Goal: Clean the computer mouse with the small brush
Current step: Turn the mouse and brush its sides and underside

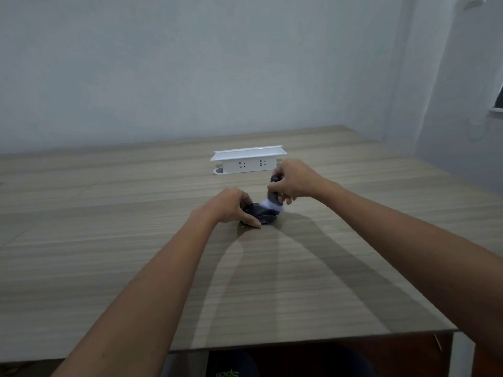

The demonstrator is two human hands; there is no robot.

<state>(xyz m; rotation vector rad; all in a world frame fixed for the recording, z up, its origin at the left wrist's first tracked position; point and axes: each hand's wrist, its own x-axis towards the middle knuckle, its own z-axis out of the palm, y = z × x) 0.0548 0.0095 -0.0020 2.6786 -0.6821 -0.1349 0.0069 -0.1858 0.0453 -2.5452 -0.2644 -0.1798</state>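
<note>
A dark computer mouse [263,216] lies on the wooden table [109,240] near the middle. My left hand [234,207] grips its left side, thumb along the near edge, and covers part of it. My right hand [291,181] is closed around the dark handle of a small brush [273,198], held roughly upright. The brush's white bristles press on the mouse's top right and look blurred.
A white power strip box [248,160] with sockets stands just behind the hands. The wall rises behind the table's far edge. The table's near edge runs across the bottom, with a dark seat below it.
</note>
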